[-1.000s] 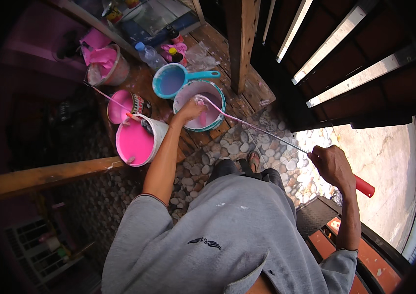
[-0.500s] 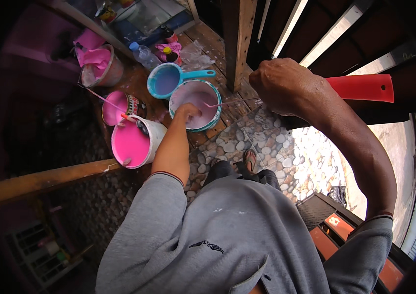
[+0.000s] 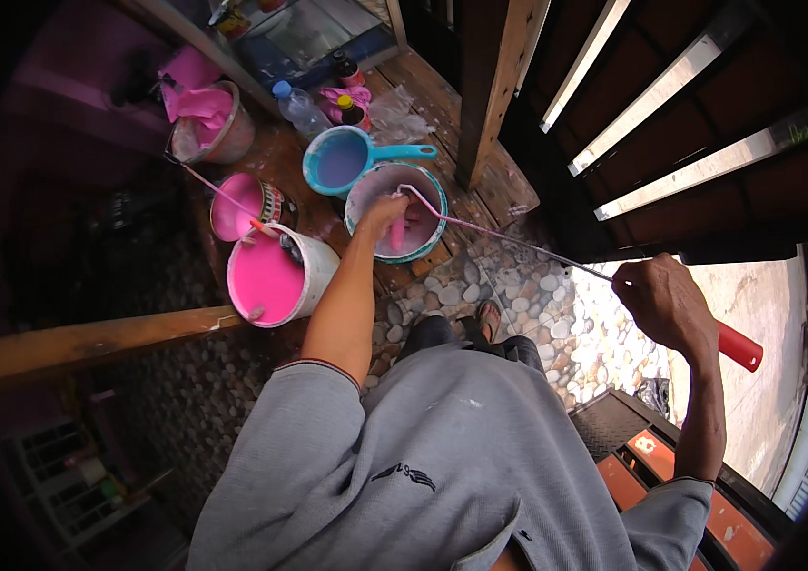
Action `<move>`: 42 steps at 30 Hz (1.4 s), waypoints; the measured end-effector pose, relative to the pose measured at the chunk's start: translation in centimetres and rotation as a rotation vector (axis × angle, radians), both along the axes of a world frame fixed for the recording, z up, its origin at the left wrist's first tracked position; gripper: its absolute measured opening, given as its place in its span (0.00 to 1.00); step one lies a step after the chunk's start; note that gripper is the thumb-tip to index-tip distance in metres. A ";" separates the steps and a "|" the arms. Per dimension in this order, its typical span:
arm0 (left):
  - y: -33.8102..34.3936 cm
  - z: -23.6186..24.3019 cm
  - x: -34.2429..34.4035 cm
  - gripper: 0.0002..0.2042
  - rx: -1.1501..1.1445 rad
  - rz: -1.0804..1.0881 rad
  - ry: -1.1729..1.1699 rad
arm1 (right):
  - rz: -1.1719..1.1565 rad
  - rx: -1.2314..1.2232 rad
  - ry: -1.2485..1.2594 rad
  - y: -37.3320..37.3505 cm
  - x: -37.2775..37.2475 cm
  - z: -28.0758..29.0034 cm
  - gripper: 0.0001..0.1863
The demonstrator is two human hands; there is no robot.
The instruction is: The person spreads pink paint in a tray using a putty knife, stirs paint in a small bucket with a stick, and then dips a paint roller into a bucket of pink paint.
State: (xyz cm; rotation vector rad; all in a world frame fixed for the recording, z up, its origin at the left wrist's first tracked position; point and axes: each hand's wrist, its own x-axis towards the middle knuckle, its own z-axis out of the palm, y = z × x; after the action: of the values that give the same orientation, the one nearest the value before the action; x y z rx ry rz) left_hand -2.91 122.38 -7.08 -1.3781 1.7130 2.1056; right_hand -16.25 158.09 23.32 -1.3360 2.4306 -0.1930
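A small paint roller (image 3: 539, 249) stretches between my two hands. Its long metal rod bends over the rim of a white bucket with a turquoise rim (image 3: 428, 249), and its slim pink roller head points down inside. My right hand (image 3: 666, 303) is closed around the rod and the front of the red handle, whose rear end sticks out behind. Inside the bucket my left hand (image 3: 385, 217) is wrapped round the pink roller head. Pale, cloudy pinkish liquid shows beneath it.
A blue dipper (image 3: 337, 162) of liquid adjoins the bucket. Left are a white bucket of bright pink paint (image 3: 269, 278), an open paint can (image 3: 236, 206) and a bucket with pink cloths (image 3: 218, 124). Bottles (image 3: 301, 112) stand behind; a wooden post (image 3: 492, 95) rises beside the gate.
My right hand has moved down and right, lowering the handle. The roller head has risen out of the liquid into view, with my left hand around it. The view has shifted slightly.
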 end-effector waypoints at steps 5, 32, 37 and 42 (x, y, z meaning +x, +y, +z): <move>1.4 1.8 -0.1 0.12 -0.180 -0.104 0.288 | -0.233 0.027 -0.132 6.0 2.7 -4.3 0.10; 1.4 2.9 0.1 0.12 -0.400 -0.138 0.240 | -0.352 -0.102 -0.204 9.1 6.7 -12.0 0.17; 0.3 0.8 0.0 0.15 -0.464 -0.149 0.118 | -0.358 -0.102 -0.200 9.1 7.0 -11.9 0.17; 0.5 0.9 0.0 0.16 -0.312 -0.114 0.257 | -0.342 -0.088 -0.187 9.3 6.7 -12.3 0.17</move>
State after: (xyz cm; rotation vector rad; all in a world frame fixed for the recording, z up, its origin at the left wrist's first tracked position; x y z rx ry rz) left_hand -2.88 122.87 -6.14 -1.0750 2.2413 2.0959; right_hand -9.60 167.42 11.02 -0.8797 2.4942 -0.4936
